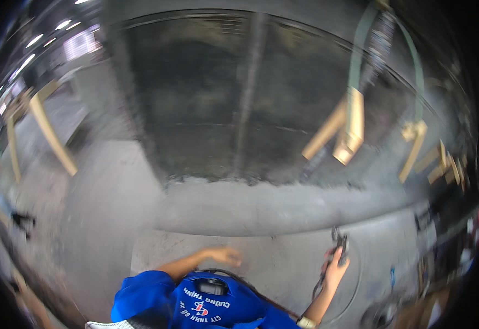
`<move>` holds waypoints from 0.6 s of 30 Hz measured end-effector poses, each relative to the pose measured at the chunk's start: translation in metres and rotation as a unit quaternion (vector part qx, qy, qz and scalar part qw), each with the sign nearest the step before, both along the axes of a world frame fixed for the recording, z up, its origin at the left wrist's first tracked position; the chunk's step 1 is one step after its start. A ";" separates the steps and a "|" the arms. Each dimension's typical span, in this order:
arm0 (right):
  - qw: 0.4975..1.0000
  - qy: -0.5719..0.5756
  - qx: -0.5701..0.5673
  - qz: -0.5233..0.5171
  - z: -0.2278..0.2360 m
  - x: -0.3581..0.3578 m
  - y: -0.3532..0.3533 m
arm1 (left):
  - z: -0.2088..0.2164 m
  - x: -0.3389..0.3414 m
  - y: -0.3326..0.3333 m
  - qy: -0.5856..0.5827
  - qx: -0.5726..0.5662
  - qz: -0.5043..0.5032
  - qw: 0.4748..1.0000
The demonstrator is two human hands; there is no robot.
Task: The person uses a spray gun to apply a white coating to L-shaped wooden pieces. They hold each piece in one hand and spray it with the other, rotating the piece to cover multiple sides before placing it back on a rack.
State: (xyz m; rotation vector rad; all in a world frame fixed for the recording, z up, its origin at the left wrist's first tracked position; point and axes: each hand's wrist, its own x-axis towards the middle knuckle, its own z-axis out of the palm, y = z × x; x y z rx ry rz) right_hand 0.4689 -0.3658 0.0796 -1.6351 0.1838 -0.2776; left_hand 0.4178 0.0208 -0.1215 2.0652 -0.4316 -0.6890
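My right hand (333, 268) is closed around the handle of a dark spray gun (342, 251), held out to the right. A thin hose (358, 274) curves down beside that forearm. My left hand (224, 255) reaches in front of my blue shirt, blurred, with its fingers partly stretched and nothing visible in them. Ahead to the right, long pale wooden pieces (351, 134) hang from green straps (355, 60), well beyond the spray gun and apart from it.
A wide dark booth wall (195, 93) with a vertical post (248, 93) stands ahead, above a grey ledge (223, 205). More wooden pieces hang at the left (53, 134) and far right (415, 151). A blurred person (14, 211) is at the far left.
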 end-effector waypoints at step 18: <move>0.814 0.267 0.033 0.515 -0.124 -0.018 0.158 | -0.065 -0.283 -0.052 0.000 -0.172 0.422 0.890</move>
